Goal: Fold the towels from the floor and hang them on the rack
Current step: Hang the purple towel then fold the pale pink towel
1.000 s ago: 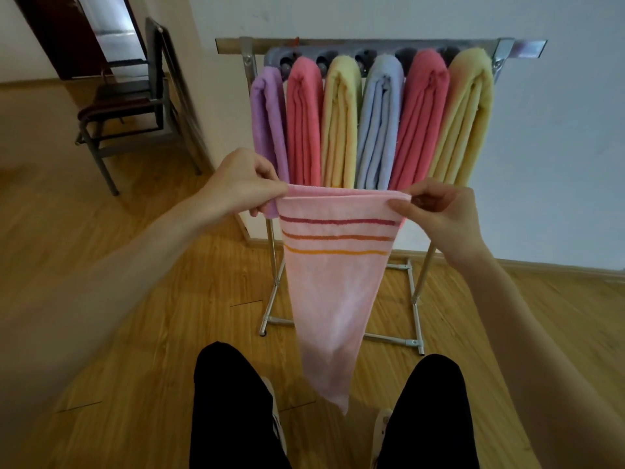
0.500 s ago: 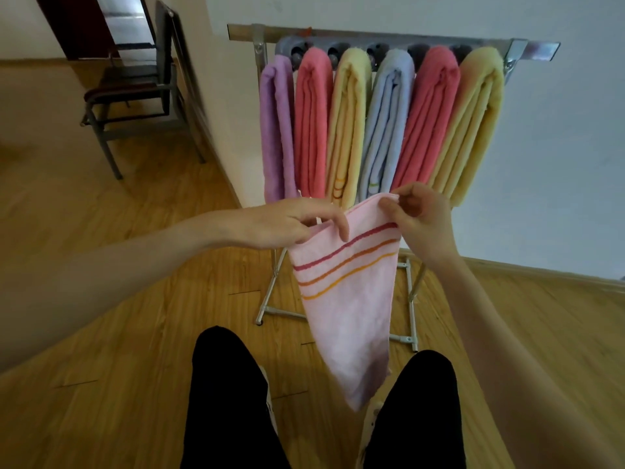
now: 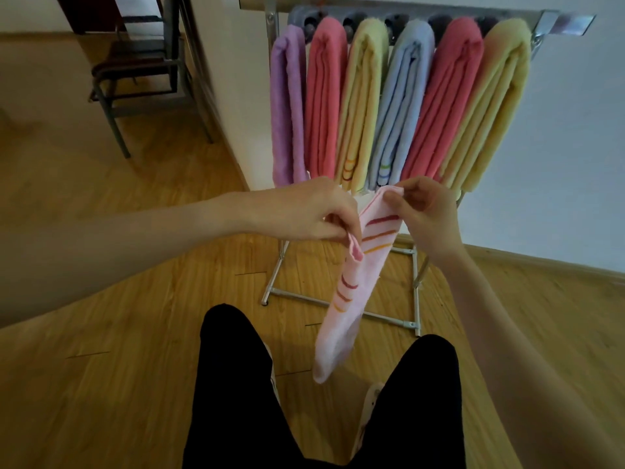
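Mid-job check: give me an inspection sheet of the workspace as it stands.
Surface: wood floor, bare where visible.
Job's things: pink striped towel held up, partly folded; six folded towels hang on the rack.
Clutter: nothing seen.
Grippers: left hand pinches the towel's lower edge; right hand pinches its top corner.
Cables: nothing seen.
Surroundings: chair at far left, white wall behind rack.

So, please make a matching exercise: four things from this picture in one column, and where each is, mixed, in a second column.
Things:
1. pale pink towel
2. purple towel
3. chair
4. right-end yellow towel

Places:
a. left end of the rack
b. far left, beside the wall corner
c. next to the rack's right post
d. held by the left hand and right hand

Pairs: 1-d, 2-a, 3-b, 4-c
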Demonstrator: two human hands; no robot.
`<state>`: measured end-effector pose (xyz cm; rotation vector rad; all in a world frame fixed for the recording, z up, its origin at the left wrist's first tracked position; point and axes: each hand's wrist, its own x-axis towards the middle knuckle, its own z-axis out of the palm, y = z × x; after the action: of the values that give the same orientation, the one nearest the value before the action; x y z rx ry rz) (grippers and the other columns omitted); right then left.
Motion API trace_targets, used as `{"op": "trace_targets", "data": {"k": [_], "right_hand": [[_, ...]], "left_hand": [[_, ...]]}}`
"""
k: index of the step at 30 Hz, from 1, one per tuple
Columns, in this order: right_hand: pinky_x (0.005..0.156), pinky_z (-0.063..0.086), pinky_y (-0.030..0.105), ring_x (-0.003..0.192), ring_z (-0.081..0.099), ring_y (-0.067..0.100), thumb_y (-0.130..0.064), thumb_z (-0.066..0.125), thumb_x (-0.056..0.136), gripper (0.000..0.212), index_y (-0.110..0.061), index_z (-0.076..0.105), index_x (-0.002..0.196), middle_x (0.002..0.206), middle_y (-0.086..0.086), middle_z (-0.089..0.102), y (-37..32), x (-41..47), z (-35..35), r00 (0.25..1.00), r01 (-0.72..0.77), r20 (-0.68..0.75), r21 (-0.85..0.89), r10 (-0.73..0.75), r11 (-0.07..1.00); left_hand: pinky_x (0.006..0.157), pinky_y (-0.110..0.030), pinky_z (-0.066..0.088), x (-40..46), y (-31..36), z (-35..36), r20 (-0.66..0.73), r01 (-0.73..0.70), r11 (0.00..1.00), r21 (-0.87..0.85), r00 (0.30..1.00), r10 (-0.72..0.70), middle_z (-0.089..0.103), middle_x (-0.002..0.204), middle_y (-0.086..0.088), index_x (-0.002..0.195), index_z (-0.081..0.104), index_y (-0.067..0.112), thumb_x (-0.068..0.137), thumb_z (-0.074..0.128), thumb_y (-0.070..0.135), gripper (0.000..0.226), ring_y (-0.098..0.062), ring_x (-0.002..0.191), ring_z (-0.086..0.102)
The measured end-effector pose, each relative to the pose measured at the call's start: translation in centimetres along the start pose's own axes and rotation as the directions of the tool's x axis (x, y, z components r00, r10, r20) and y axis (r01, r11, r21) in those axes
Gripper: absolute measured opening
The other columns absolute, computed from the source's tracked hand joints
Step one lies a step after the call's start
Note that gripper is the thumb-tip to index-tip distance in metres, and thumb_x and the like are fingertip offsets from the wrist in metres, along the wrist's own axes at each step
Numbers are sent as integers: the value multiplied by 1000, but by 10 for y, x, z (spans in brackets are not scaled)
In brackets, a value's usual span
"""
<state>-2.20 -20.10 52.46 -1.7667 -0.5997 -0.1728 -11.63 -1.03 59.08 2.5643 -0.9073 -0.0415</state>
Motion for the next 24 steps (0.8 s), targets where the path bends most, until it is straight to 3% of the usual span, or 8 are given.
{"op": "trace_targets", "data": {"k": [3,5,8,12,14,17,19,24], "right_hand": [[65,52,17,69,63,4,-9,69,85,5,-4,66,87,76,4,67,1,2,-6,1000,-8,-2,-8,8,1000],[65,51,16,71,61,0,-10,69,84,8,-3,68,88,78,0,67,0,3,-7,1000,2,-9,-42,-2,999],[60,46,13,67,55,-4,-12,70,84,5,-8,68,85,74,-8,63,-4,4,-7,999,23,-46,-83,-27,996],[56,45,14,60,54,4,-12,71,83,7,-5,68,85,71,-2,63,-15,4,-9,1000,17,-19,-56,-18,998],[53,44,14,54,54,1,-10,71,84,8,-3,67,84,67,-1,63,-21,4,-10,999,2,35,6,-2,1000],[55,47,17,54,58,7,-10,72,83,10,-1,68,85,67,6,67,-26,4,-11,995,-4,95,77,-4,997],[58,50,18,55,62,10,-9,72,82,12,1,69,86,68,8,68,-28,4,-11,994,-12,107,124,-2,992],[63,54,21,62,67,13,-8,71,83,12,1,70,91,67,0,71,-30,2,-11,987,-26,162,194,-6,981]], "left_hand": [[82,-19,40,-1,-3,-3,-120,-131,978,163,981,152,55,102,0,92,75,15,85,67,16,11,-9,96,49],[90,-21,41,1,-3,-6,-73,-174,968,183,979,190,60,108,-2,92,72,12,86,63,12,10,-12,104,52],[83,-31,46,5,-3,-9,-29,-131,983,131,990,136,68,94,-1,93,68,9,87,56,11,14,-13,90,60],[74,-12,40,9,-14,-11,-161,-32,993,111,986,50,67,84,1,93,69,9,88,60,9,11,-6,79,57],[72,-13,41,11,-19,-9,-241,20,994,107,970,6,66,81,0,94,70,9,89,59,10,11,-7,76,55],[71,-20,44,15,-20,1,-346,80,994,76,937,-49,65,78,-2,92,70,9,92,55,25,22,-9,73,55],[71,-16,42,16,-19,8,-405,84,994,68,913,-50,66,77,0,91,71,10,91,50,34,32,-6,71,53],[75,-16,41,15,-19,20,-517,126,987,97,854,-58,69,82,3,98,72,15,92,51,33,28,-1,75,53]]}}
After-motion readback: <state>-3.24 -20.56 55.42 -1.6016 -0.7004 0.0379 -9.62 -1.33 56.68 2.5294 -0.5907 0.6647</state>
